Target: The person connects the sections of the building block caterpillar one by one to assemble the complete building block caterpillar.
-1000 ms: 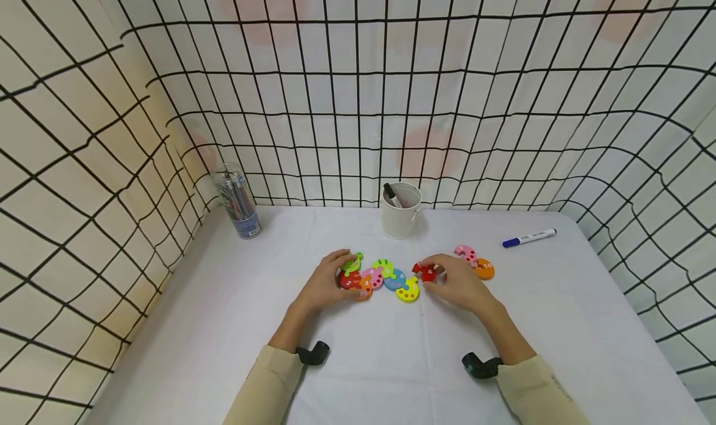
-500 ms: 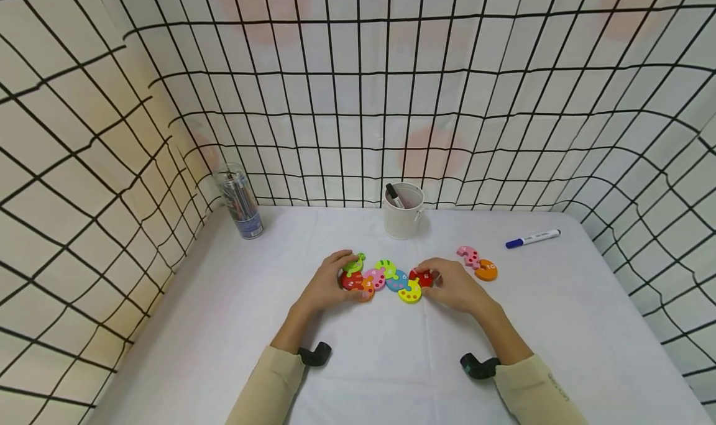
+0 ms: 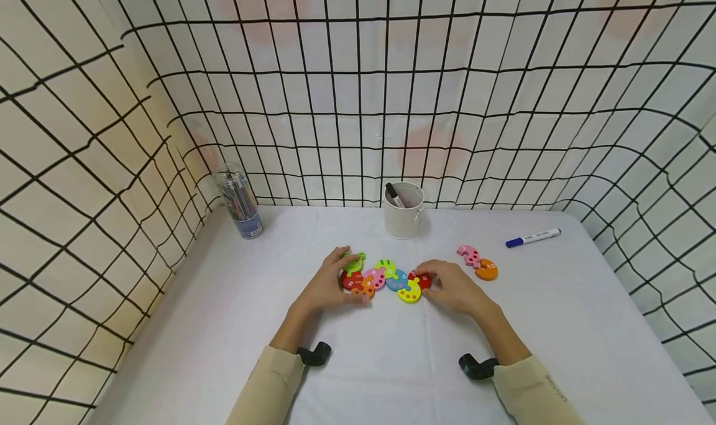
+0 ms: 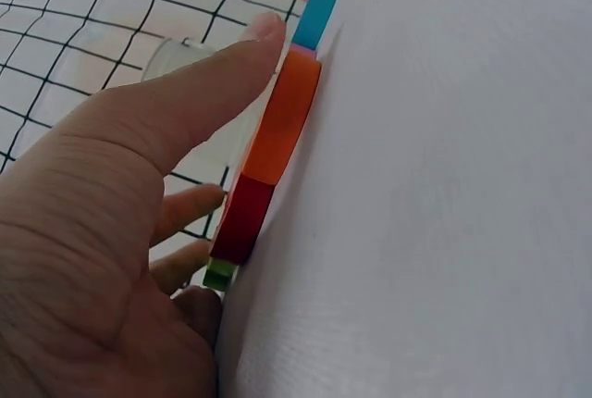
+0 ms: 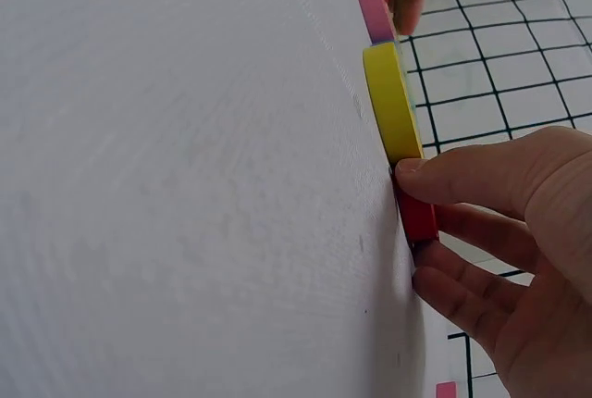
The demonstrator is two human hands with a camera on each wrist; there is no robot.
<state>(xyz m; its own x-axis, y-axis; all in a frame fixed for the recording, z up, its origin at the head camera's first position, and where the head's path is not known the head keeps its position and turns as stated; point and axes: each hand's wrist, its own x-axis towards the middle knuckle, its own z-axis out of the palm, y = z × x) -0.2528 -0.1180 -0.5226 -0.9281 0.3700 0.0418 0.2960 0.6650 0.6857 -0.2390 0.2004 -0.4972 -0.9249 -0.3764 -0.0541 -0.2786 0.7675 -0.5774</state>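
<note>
A row of flat, numbered caterpillar puzzle pieces lies joined on the white tabletop. At its left end are the green head piece (image 3: 353, 263), a red piece (image 3: 351, 280) and an orange piece (image 3: 363, 287). My left hand (image 3: 325, 283) is spread around that end, its thumb raised off the orange edge in the left wrist view. Pink, green and blue (image 3: 396, 280) pieces lead to a yellow piece (image 3: 409, 291). At the right end, my right hand (image 3: 455, 285) pinches another red piece (image 5: 418, 215) between thumb and fingers, against the yellow one.
A pink piece (image 3: 468, 256) and an orange piece (image 3: 486, 269) lie loose, right of my right hand. Behind the row stands a white bucket (image 3: 399, 223) with a marker in it. A blue-capped marker (image 3: 533, 238) lies far right; a clear jar of pencils (image 3: 240, 204) stands back left.
My right hand has brought its red piece left and down against the yellow piece, where it now sits in line. The left thumb has shifted slightly away from the orange piece.
</note>
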